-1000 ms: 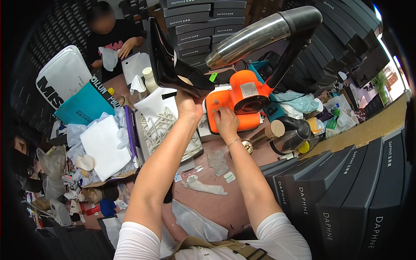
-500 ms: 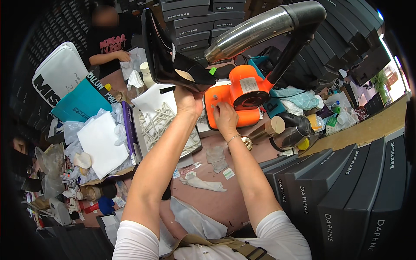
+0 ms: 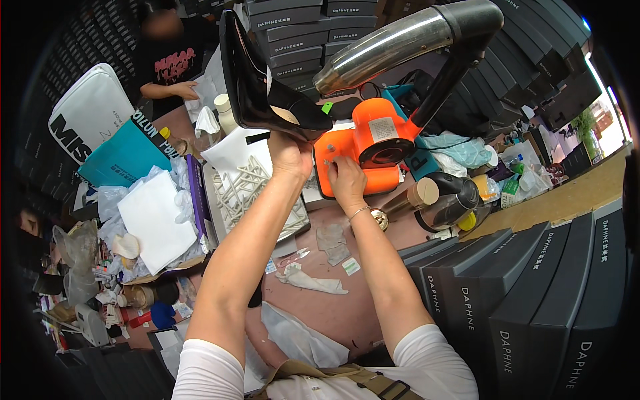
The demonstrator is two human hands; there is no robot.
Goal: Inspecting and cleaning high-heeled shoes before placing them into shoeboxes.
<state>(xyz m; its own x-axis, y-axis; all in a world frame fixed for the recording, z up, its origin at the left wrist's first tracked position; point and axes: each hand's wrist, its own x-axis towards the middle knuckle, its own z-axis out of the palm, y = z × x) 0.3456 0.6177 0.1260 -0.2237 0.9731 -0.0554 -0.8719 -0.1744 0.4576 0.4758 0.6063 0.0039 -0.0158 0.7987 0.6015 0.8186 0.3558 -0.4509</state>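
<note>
1. Head view: the left hand (image 3: 291,152) is closed around the sole of a glossy black high-heeled shoe (image 3: 257,87), raised above it; stiff, light, probably slippery.
2. Just beside it, the right hand (image 3: 345,179) has its fingertips on the orange heat blower (image 3: 371,143); whether it grips cannot be told.

Bare tabletop (image 3: 363,303) lies open between the forearms; dark boxes (image 3: 533,300) wall the right
</note>
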